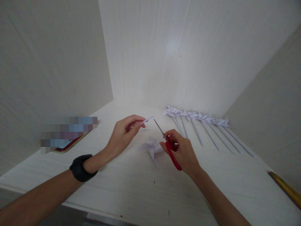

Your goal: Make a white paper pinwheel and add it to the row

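Note:
Between the thumb and fingers of my left hand (125, 131) is a thin rolled white paper stick (148, 119), its tip pointing right. My right hand (184, 152) grips red-handled scissors (172, 153). Their blades look closed and point up and left, the tip close to the end of the paper stick but apart from it. On the white surface below and between my hands lies a white paper pinwheel (152, 149), its right part near my right fingers. My left palm is turned away, so the rest of the stick is hidden.
Several white paper pinwheels on paper sticks (197, 131) lie in a row along the back right. Books or booklets (72, 141), partly blurred out, lie by the left wall. A yellowish object (283, 188) is at the right edge. Walls enclose the white surface (131, 188).

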The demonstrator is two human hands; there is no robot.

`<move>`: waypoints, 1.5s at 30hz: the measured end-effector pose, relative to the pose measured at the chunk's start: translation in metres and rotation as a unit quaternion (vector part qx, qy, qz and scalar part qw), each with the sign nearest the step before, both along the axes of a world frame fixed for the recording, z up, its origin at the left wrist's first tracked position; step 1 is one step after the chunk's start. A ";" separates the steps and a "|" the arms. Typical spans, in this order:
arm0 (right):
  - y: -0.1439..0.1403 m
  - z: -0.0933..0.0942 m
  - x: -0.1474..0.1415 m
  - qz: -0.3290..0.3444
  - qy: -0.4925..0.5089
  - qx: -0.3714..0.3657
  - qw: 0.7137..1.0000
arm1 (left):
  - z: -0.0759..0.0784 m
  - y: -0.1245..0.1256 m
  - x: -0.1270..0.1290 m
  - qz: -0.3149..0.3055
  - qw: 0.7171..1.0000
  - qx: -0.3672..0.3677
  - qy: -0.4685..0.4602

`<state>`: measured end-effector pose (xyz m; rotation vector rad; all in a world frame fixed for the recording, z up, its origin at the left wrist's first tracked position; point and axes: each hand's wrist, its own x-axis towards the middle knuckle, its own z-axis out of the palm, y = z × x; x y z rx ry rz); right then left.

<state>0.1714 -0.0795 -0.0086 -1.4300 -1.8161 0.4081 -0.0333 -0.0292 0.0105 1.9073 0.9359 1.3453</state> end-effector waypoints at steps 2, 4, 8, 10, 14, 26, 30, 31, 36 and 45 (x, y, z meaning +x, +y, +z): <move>0.000 0.000 0.000 -0.003 0.003 0.000 1.000 | 0.000 -0.001 0.001 -0.007 1.000 -0.003 0.010; -0.001 0.000 0.000 -0.004 0.006 -0.001 1.000 | 0.000 -0.002 0.002 -0.010 1.000 -0.002 0.016; -0.001 0.000 0.000 -0.004 0.005 -0.002 1.000 | 0.000 -0.001 0.002 -0.013 1.000 0.004 0.019; 0.000 0.001 0.000 -0.006 0.002 -0.001 1.000 | -0.001 -0.001 0.002 -0.013 1.000 0.009 0.020; 0.001 0.001 0.000 -0.005 -0.001 -0.003 1.000 | -0.001 -0.001 0.002 -0.013 1.000 0.009 0.023; 0.001 0.002 0.000 -0.004 -0.004 -0.004 1.000 | -0.001 -0.001 0.002 -0.015 0.999 0.011 0.032; 0.001 0.002 -0.001 -0.004 -0.004 -0.003 1.000 | -0.002 -0.001 0.001 -0.017 0.999 0.012 0.034; 0.001 0.002 -0.001 -0.004 -0.006 -0.002 1.000 | -0.002 -0.001 0.001 -0.017 0.999 0.011 0.034; 0.000 0.003 -0.001 -0.007 -0.018 0.001 1.000 | -0.003 -0.001 0.001 -0.019 0.999 0.005 0.026; 0.001 0.003 -0.002 -0.016 -0.031 0.006 0.999 | -0.003 0.000 0.001 -0.019 0.999 -0.001 0.027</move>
